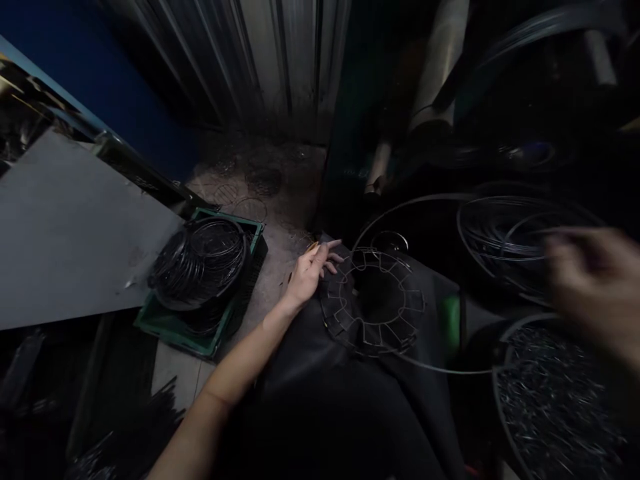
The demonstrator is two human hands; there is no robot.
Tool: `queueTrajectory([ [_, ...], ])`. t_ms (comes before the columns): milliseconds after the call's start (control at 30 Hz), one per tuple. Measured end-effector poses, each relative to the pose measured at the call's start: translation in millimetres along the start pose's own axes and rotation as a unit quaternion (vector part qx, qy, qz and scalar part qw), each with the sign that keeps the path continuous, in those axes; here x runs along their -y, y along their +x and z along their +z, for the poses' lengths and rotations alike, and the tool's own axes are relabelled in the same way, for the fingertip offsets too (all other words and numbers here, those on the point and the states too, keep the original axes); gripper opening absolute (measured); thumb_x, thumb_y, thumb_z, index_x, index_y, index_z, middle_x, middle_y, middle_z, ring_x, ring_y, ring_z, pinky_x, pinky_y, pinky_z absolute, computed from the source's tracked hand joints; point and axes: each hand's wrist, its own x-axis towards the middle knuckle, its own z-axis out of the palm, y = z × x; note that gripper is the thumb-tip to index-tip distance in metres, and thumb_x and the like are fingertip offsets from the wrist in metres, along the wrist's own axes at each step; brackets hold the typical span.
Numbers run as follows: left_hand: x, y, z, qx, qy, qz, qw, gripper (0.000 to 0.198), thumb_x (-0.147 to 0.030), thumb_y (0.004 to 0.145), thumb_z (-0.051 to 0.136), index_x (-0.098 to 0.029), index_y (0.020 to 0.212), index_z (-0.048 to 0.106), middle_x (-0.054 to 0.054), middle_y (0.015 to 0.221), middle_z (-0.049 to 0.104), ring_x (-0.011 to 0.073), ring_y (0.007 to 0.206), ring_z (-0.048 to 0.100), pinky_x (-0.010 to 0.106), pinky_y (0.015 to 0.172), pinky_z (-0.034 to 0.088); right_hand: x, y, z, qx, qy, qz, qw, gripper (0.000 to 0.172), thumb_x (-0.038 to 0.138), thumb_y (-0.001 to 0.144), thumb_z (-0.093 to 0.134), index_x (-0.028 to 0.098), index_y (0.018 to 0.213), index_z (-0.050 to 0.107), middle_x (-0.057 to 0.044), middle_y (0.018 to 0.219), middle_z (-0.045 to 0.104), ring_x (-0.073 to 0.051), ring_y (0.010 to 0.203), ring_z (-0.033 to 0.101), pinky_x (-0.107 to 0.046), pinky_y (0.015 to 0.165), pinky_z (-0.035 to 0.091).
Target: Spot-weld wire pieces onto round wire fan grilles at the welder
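Note:
My left hand (307,272) is stretched forward with its fingers extended and apart, at the upper left edge of a round wire frame (415,300). Two concentric rings joined by short bent wires make up this frame, which lies over the dark cloth on my lap. Whether the fingertips touch it I cannot tell. Over on the right, my right hand (593,283) is smeared by motion, its fingers curled near a heap of thin wire rings (493,230). One ring's arc reaches its fingertips; whether they grip it is unclear. A small shiny ring (393,235) sits just beyond the frame.
A green crate (205,343) holding coiled wire rings (215,250) stands on the floor to the left, beside a grey panel (75,233). A tub of small metal pieces (555,393) is at lower right. Metal cylinders (440,67) project from dark machinery above.

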Motion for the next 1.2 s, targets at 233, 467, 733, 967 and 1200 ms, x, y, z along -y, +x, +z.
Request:
queueTrajectory([
  [233, 45.2, 19.7, -16.8, -0.024, 0.204, -0.021, 0.978, 0.035, -0.025, 0.083, 0.058, -0.019, 0.117, 0.063, 0.005, 0.098, 0.069, 0.0162, 0.088, 0.062, 0.028, 0.083, 0.046, -7.2, -29.0, 83.7, 0.065, 0.034, 0.134, 0.988, 0.037, 0.044, 0.084, 0.045, 0.019, 0.100, 0.067, -0.007, 0.087, 0.069, -0.020, 0.072, 0.062, -0.031, 0.066, 0.048],
  [467, 73.1, 25.7, -14.5, 0.043, 0.370, 0.029, 0.928, 0.036, -0.017, 0.087, 0.049, -0.021, 0.122, 0.060, 0.003, 0.090, 0.062, 0.0158, 0.093, 0.059, 0.028, 0.089, 0.046, -30.0, -24.9, 88.9, 0.152, -0.004, 0.072, 0.986, 0.041, 0.034, 0.084, 0.040, 0.019, 0.113, 0.066, -0.007, 0.083, 0.063, -0.021, 0.075, 0.061, -0.035, 0.072, 0.048],
  [733, 85.2, 23.0, -9.8, 0.022, 0.381, 0.075, 0.921, 0.035, -0.024, 0.093, 0.045, -0.020, 0.125, 0.057, 0.001, 0.078, 0.053, 0.0122, 0.075, 0.055, 0.024, 0.076, 0.046, -43.4, -29.7, 81.5, 0.246, -0.027, 0.054, 0.967, 0.050, 0.032, 0.085, 0.040, 0.024, 0.132, 0.053, -0.003, 0.071, 0.051, -0.018, 0.069, 0.058, -0.032, 0.070, 0.050],
  [967, 95.1, 26.0, -6.6, 0.001, 0.341, 0.076, 0.937, 0.033, -0.023, 0.093, 0.043, -0.019, 0.121, 0.059, 0.005, 0.090, 0.062, 0.0152, 0.085, 0.059, 0.029, 0.083, 0.048, -42.3, -36.1, 79.8, 0.224, 0.070, 0.105, 0.966, 0.040, 0.033, 0.084, 0.047, 0.026, 0.121, 0.063, -0.005, 0.089, 0.065, -0.021, 0.083, 0.062, -0.038, 0.084, 0.050],
  [1200, 80.2, 34.1, -6.3, 0.021, 0.270, 0.015, 0.963, 0.035, -0.027, 0.092, 0.043, -0.020, 0.123, 0.057, 0.006, 0.124, 0.061, 0.0189, 0.118, 0.054, 0.036, 0.104, 0.040, -37.1, -46.8, 99.1, 0.092, 0.280, 0.234, 0.926, 0.037, 0.037, 0.080, 0.056, 0.019, 0.112, 0.066, -0.005, 0.105, 0.068, -0.022, 0.098, 0.062, -0.039, 0.091, 0.049],
])
